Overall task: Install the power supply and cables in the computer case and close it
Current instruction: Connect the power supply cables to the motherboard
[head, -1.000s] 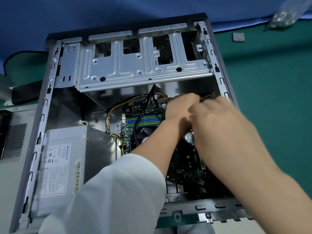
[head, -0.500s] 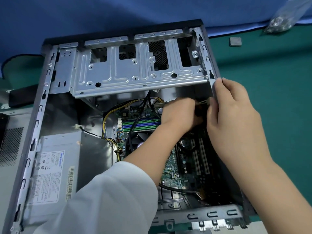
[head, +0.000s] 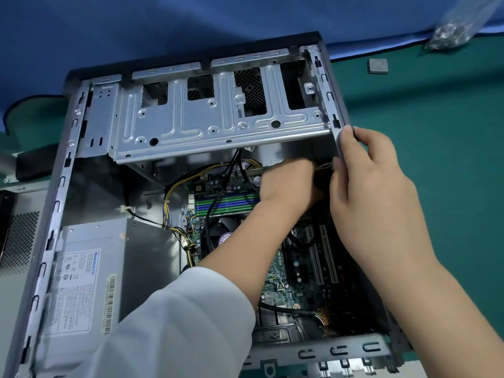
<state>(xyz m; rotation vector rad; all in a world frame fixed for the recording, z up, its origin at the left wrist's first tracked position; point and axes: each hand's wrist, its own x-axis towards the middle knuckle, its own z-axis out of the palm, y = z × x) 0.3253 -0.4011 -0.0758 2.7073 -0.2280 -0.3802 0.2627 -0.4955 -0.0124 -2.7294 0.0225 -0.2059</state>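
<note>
Open computer case (head: pixel 58 203) flat, long axis toward viewer

Repair workbench — green mat (head: pixel 436 159), opened computer case (head: pixel 65 170)

Green mat-covered table surface (head: pixel 436 159) under everything. Deep blue cloth (head: pixel 191 23) draped along far edge, overlapping green. Small square grey pad (head: pixel 377 66) lying flat on green surface, far right. Clear crinkled plastic bag of small metal parts (head: pixel 455 28) at top right corner, straddling blue cloth edge, blurred. Pad and bag near each other, not touching.
</note>
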